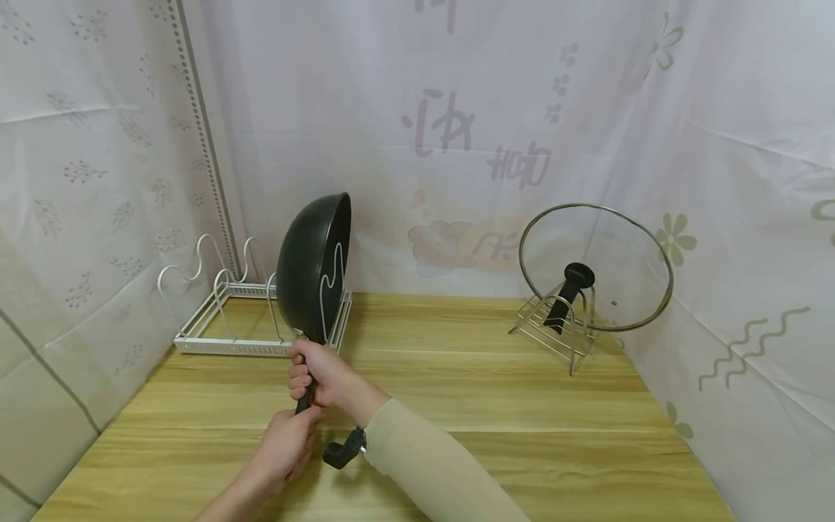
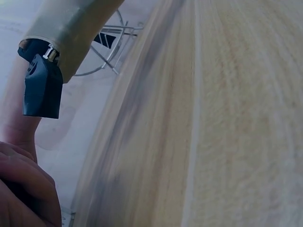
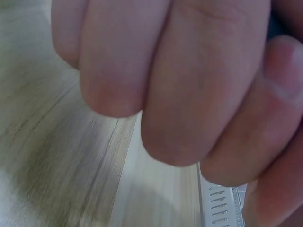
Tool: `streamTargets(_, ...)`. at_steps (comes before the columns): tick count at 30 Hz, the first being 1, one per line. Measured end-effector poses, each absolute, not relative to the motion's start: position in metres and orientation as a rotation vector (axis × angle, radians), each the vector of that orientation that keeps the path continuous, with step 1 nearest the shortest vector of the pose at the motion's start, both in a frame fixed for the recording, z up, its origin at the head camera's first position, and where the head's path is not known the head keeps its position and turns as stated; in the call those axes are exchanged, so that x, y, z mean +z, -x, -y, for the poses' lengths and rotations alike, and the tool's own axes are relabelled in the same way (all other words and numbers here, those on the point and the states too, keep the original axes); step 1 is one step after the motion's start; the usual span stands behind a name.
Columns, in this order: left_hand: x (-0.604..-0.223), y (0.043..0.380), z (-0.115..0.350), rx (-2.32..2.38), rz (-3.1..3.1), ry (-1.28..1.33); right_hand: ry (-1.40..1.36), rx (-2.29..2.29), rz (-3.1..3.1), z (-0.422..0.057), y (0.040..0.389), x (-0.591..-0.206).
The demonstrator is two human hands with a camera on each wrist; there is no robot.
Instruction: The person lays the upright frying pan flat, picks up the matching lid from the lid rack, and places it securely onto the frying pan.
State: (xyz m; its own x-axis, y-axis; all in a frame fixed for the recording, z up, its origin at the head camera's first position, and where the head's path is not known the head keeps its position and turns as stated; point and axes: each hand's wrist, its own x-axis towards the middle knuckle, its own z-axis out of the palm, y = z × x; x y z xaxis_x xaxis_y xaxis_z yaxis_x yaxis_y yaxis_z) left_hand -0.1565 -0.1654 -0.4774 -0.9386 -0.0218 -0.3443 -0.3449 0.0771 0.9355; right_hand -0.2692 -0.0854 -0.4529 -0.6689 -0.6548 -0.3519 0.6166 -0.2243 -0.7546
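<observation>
We have the black pan [image 1: 305, 254] tipped up on edge at the right end of the metal rack [image 1: 235, 348], its rounded back to the left and its hollow side to the right, beside a wire divider [image 1: 322, 304]. Our right hand [image 1: 329, 373] is wrapped round the upper part of the handle [image 1: 304, 403], close to the bowl, and our left hand [image 1: 287, 444] grasps its lower end. The left fingers are partly hidden, so we read that grip mainly from the head view.

We judge the step in hand to be guiding the pan along its slot. To do it well, we let the right hand steer near the bowl while the left checks any twist, hold the pan on edge, and move it in line with the dividers, since a sideways lean could bend a wire or drag the rack. Whether its lower edge bears on the base we cannot tell, so we feel for contact before easing our grip.

Counting up: two hands, one pan with one handle, one rack, and, well apart to the right, one glass lid [image 1: 626, 268] with one black knob [image 1: 579, 274], on one wire stand [image 1: 573, 348].
</observation>
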Motion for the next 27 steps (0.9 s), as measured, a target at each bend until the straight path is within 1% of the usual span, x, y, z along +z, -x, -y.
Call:
streamTargets(12,-0.4772,0.1569,0.1643,1.868,-2.21,0.371,0.082,-1.97,-1.202,0.0819,0.2692,-0.4539)
streamTargets(27,-0.4704,0.154,0.1632,1.876,-2.215,0.38,0.118,-1.966,-1.221,0.0839,0.2681,-0.449)
